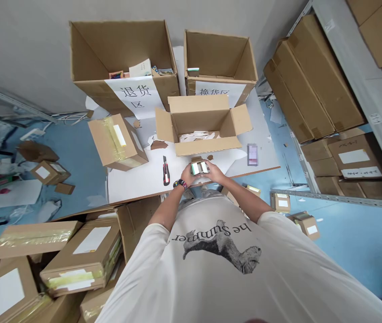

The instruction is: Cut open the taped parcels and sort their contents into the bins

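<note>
Between my two hands, close to the table's front edge, is a small box (199, 168) with white and green on it. My left hand (187, 175) grips its left side, and my right hand (214, 171) grips its right side. A brown cardboard flap shows at the box's far end; its contents I cannot make out. Left of my hands a red and black box cutter (166, 172) lies on the white tabletop (137, 181). Just beyond my hands stands an open carton (207, 146) with torn white paper inside.
Two large open cartons with paper signs, the left one (93, 92) and the right one (221, 56), stand at the back. A taped box (110, 141) sits on the left, a phone (252, 154) on the right. Parcels (86, 251) fill the lower left; shelving (349, 197) stands right.
</note>
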`<state>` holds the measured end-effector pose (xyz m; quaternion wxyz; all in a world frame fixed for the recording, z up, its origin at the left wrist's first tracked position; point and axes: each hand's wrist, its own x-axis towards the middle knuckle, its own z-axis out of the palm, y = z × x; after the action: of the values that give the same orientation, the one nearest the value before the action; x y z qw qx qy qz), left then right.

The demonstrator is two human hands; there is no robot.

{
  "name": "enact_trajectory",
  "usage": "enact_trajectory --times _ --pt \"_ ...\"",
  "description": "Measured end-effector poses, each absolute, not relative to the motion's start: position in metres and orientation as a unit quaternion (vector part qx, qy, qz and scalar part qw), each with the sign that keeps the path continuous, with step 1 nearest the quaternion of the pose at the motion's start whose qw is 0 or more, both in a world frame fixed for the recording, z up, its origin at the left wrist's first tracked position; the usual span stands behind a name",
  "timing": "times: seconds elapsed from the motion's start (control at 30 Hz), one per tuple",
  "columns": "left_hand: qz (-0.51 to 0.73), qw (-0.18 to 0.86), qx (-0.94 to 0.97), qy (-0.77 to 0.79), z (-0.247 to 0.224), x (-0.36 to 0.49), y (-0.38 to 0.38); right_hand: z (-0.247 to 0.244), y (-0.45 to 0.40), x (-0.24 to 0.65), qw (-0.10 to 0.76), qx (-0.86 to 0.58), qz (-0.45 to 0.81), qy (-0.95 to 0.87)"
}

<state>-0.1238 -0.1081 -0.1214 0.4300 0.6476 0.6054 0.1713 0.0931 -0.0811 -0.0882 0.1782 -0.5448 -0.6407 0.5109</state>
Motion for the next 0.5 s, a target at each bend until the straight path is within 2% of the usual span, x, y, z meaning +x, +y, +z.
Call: enact_trajectory --times 0.2,0.3,0.4,0.5 --pt "0.219 0.432 0.59 0.647 -0.127 -0.136 -0.136 -0.102 -0.087 0.092 0.16 -0.525 0.518 -0.656" --pt "0.298 0.394 0.572 0.655 -0.113 -0.147 -0.154 -0.094 -0.089 0.101 0.157 -0.513 0.511 -0.672" --pt "0.352 0.319 0.617 0.627 -0.09 -0.157 -0.161 -0.08 -0.091 0.107 0.184 -0.498 0.479 -0.7" --pt "0.328 0.29 0.692 0.573 -0.074 -0.162 -0.152 -0.067 -0.093 0.1 0.226 -0.487 0.418 -0.733"
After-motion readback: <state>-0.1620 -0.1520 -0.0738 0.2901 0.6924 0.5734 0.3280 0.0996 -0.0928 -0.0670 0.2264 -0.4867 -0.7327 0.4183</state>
